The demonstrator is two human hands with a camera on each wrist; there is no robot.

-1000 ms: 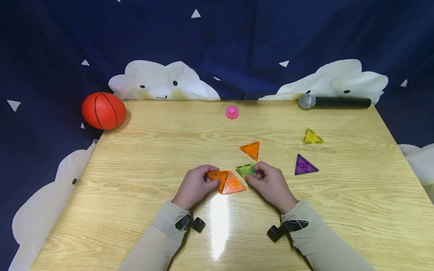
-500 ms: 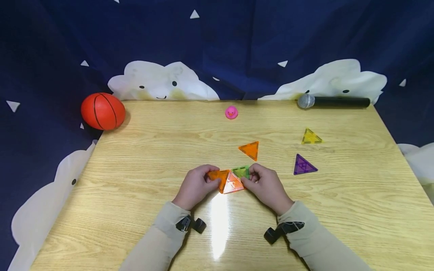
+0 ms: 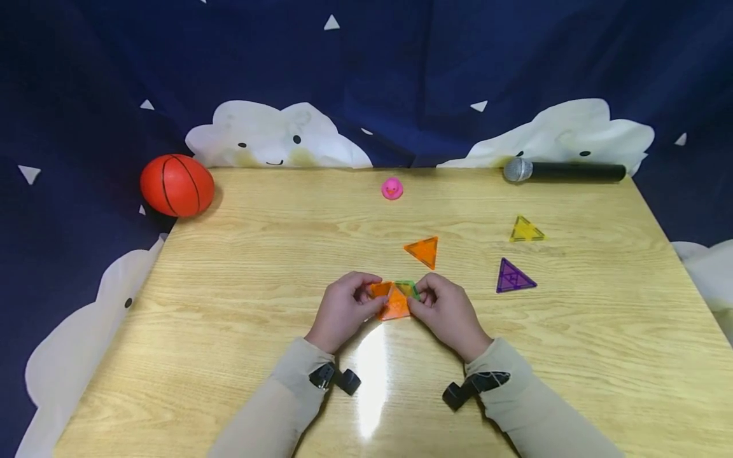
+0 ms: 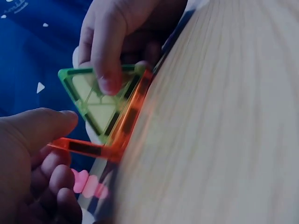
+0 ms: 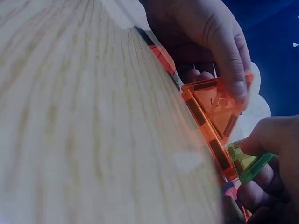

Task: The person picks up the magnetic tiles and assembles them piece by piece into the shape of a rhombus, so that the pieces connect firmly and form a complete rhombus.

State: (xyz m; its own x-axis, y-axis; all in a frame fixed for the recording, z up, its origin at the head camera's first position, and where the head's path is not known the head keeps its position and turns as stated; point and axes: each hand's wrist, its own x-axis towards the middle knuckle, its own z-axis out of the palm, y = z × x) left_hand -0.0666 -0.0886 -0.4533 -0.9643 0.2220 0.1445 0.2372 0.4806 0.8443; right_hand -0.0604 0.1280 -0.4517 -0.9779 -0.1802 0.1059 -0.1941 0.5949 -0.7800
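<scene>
In the head view my left hand (image 3: 346, 310) pinches an orange triangular magnetic tile (image 5: 217, 95) between thumb and fingers. This tile stands tilted up along one edge of a second orange triangular tile (image 3: 394, 310), which lies low on the table between the hands. Opposite, my right hand (image 3: 452, 312) pinches a green triangular magnetic tile (image 4: 96, 112), also raised, at another edge of the low orange tile. The left wrist view shows the green tile's lower edge along the orange one. My fingers cover parts of both raised tiles.
Farther back on the wooden table (image 3: 258, 254) lie a loose orange triangle (image 3: 424, 252), a purple triangle (image 3: 513, 278) and a yellow triangle (image 3: 525, 230). A pink toy duck (image 3: 392, 188), a red ball (image 3: 177, 185) and a black microphone (image 3: 567, 172) are along the back edge.
The right hand has brought the green tile left against the middle orange tile. The left hand has moved slightly right, and the orange and green tiles now tilt upward.
</scene>
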